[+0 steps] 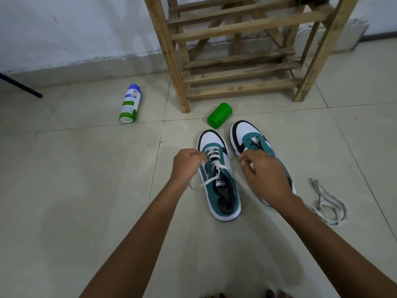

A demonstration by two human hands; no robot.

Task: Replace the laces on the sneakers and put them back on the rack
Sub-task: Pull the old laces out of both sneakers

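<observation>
A person looks down at two green and white sneakers standing side by side on a tiled floor, just in front of a wooden rack (236, 61). The left sneaker (219, 179) is partly threaded with a white lace (214, 160). The left hand (185, 163) pinches one lace end beside the eyelets. The right hand (264, 173), fingers curled, seems to pinch the other end, though the grip itself is hard to make out. The right sneaker (247, 136) has bare eyelets (its tongue shows through). A loose lace (326, 203) lies in loops on the floor to the right.

The lace looks soft, flat and limp, so it is best held close to its stiff tip. The sneakers look light and fairly firm, easy to lift by the heel collar.

A spray can (130, 104) and a green jar (219, 115) lie on the floor nearby.
</observation>
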